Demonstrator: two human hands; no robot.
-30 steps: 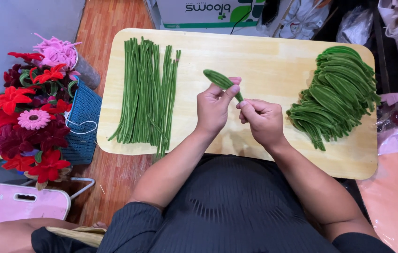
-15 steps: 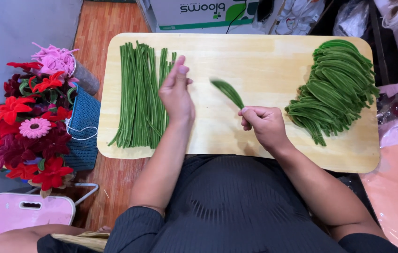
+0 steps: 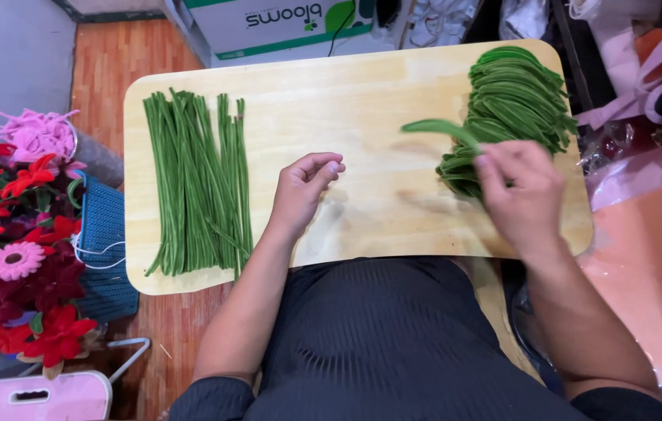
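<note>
Folded green loop [image 3: 438, 127]: a bent fuzzy stem, pinched at one end in our right hand [image 3: 519, 193], its free end pointing left over the bare board. It hangs just at the left edge of the pile of folded loops [image 3: 514, 97], which sits on the right end of the wooden desk [image 3: 346, 86].

Right grip: clenched on the loop, thumb and forefinger closed over its near end. Left hand [image 3: 306, 189]: released, fingers loosely curled, resting on the middle of the desk and holding nothing.

Straight green stems [image 3: 198, 183] lie in a parallel row on the left end of the desk, well apart from the pile.

Judgement on technique: we should lay the loop on the pile with its bend facing the same way as the others, so the stack stays nested and does not slide. Let go only once the loop touches the pile; the fuzzy surface may cling to fingers and drag neighbours out.

Beyond the desk: red and pink flowers [image 3: 11, 257] and a blue basket [image 3: 105, 249] to the left, a cardboard box [image 3: 268, 23] at the far edge.
</note>
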